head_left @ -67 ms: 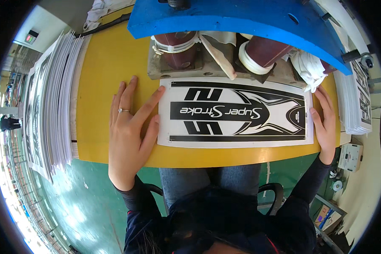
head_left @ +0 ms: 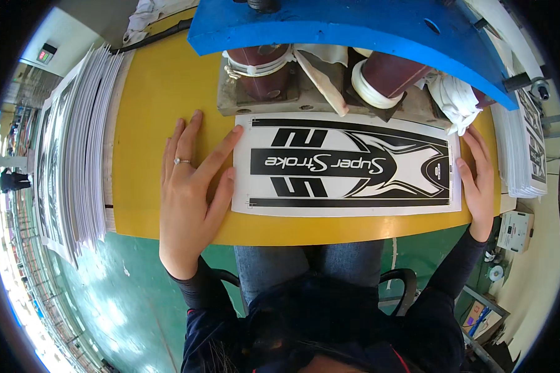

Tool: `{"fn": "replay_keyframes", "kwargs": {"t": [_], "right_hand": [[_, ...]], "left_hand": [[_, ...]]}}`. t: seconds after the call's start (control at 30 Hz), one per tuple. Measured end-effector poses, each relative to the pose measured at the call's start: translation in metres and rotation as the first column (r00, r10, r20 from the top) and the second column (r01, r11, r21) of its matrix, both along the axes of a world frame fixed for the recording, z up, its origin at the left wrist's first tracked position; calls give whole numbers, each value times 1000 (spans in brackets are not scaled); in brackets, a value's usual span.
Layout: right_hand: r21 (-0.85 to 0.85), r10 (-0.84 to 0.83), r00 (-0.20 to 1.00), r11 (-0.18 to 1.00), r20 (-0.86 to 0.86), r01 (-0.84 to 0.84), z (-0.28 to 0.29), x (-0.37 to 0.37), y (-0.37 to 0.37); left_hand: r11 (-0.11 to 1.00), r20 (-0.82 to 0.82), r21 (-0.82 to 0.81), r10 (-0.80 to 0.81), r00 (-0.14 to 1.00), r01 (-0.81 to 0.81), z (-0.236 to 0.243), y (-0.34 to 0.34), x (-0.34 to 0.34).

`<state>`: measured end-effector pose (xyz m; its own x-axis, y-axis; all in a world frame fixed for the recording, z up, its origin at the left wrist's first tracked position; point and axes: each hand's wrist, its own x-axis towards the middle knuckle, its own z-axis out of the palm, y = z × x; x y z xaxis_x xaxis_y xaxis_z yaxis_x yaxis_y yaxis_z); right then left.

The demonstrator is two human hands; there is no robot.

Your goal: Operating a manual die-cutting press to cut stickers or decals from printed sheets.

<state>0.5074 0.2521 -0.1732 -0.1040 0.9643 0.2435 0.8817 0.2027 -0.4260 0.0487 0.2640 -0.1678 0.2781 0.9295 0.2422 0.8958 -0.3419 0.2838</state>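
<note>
A white sheet (head_left: 345, 207) printed with a black graphic lies flat on the yellow tabletop (head_left: 149, 93), its far edge against a grey metal base (head_left: 230, 102). Palm down at its left side, my left hand (head_left: 190, 183) has its fingers spread, and the index fingertip and thumb touch the sheet's left edge. On the opposite side my right hand (head_left: 476, 180) rests with fingers extended, thumb and fingertips at the right edge. Neither hand grips anything.
Over the base hangs a blue machine plate (head_left: 354, 25), with dark red cylinders (head_left: 386, 78) and white cloth (head_left: 452, 102) beneath it. Tall stacks of printed sheets stand at left (head_left: 84, 149) and right (head_left: 521, 149). A black cable (head_left: 158, 36) runs at the far left.
</note>
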Motion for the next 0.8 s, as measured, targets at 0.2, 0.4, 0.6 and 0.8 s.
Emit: {"fn": "replay_keyframes", "kwargs": {"t": [0.2, 0.4, 0.6, 0.8], "right_hand": [[-2, 1, 1000, 1000, -1, -1, -1, -1, 1], [0, -3, 1000, 1000, -13, 3, 1, -2, 1], [5, 3, 1000, 1000, -12, -3, 0, -1, 0], [2, 12, 1000, 1000, -18, -12, 2, -3, 1]], "left_hand": [[1000, 23, 28, 0, 1000, -1, -2, 0, 0], [999, 21, 32, -1, 1000, 0, -3, 1, 0], [999, 25, 36, -6, 1000, 5, -2, 1, 0], [999, 33, 43, -10, 999, 9, -5, 2, -2]]}}
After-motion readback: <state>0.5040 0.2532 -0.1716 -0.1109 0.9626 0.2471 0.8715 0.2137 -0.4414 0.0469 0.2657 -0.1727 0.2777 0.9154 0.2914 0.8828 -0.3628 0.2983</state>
